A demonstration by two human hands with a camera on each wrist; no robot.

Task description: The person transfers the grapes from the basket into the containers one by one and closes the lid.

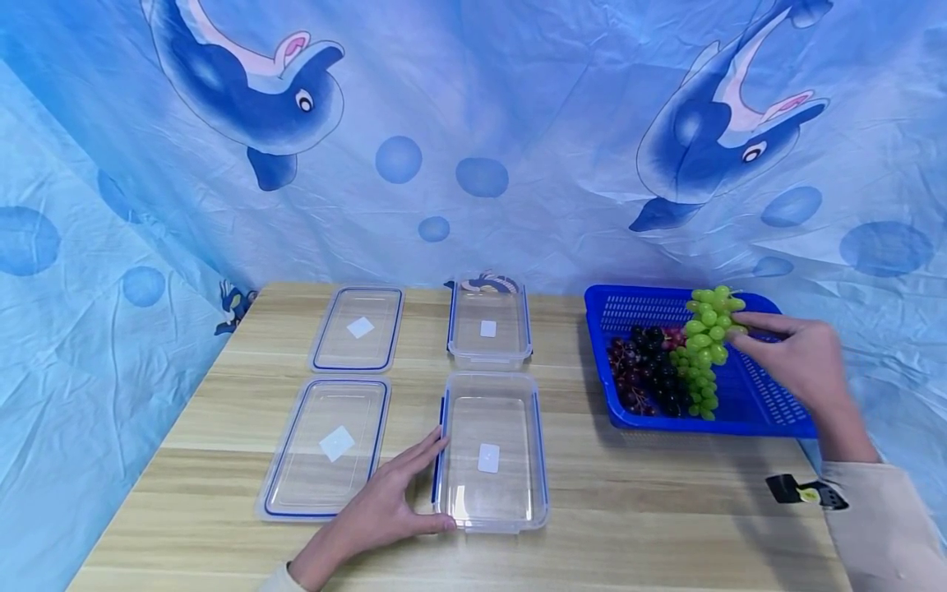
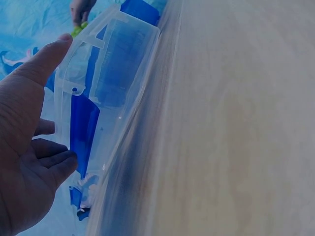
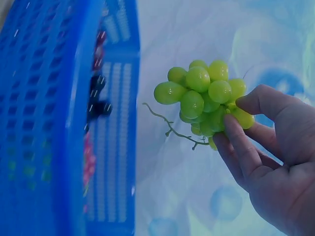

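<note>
My right hand (image 1: 799, 353) holds a bunch of green grapes (image 1: 712, 325) above the blue basket (image 1: 769, 390), pinching it between thumb and fingers. A thin bare stem trails from the bunch in the right wrist view. Inside the basket lie dark grapes (image 1: 654, 370), reddish grapes and a smaller green bunch (image 1: 699, 390). Spread at the near left corner of a clear lidless container (image 1: 510, 493) is my left hand (image 1: 388, 501), thumb by the near edge and fingers along the left side. In the left wrist view its fingertips are beside the container's blue latch (image 2: 83, 128).
A second clear container (image 1: 503, 349) stands behind the first. To their left lie two clear lids with blue seals, a far lid (image 1: 340, 345) and a near lid (image 1: 303, 485). A blue dolphin-printed sheet (image 1: 547, 107) hangs behind the wooden table (image 1: 629, 526).
</note>
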